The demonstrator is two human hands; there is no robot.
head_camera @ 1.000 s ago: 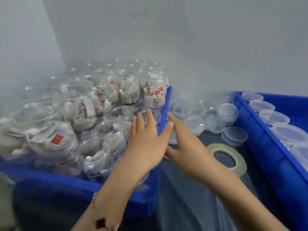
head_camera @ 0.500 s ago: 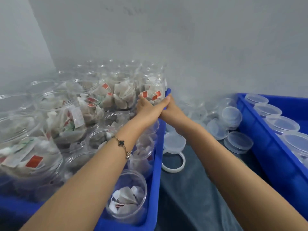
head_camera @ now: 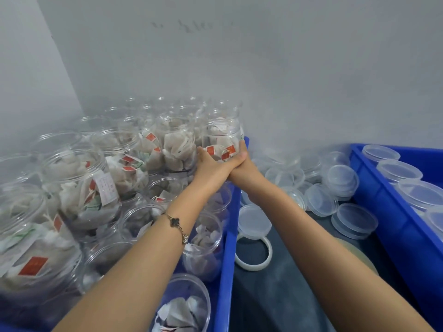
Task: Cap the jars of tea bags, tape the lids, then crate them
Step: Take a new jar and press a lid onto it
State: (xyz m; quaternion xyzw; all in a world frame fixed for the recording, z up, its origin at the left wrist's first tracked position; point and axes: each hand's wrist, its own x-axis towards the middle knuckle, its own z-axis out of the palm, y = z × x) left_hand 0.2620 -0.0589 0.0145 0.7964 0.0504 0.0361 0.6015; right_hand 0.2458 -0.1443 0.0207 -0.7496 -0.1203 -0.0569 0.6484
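Observation:
Both arms reach far forward to one clear uncapped jar of tea bags (head_camera: 221,135) at the back right corner of the left blue crate (head_camera: 230,236). My left hand (head_camera: 211,165) cups its lower left side and my right hand (head_camera: 242,161) wraps its lower right side. The jar stands on top of other open jars (head_camera: 79,188) stacked in that crate. Loose clear lids (head_camera: 340,178) lie in a heap to the right. A white tape ring (head_camera: 254,254) lies on the dark cloth, with a lid (head_camera: 253,222) just behind it.
A second blue crate (head_camera: 383,212) at the right holds several capped jars (head_camera: 398,170). A tan tape roll (head_camera: 359,255) peeks out behind my right forearm. A grey wall stands close behind everything.
Both hands have gone from the crate's near rim forward to the back corner jar and closed around it. The camera has moved forward and tilted with them.

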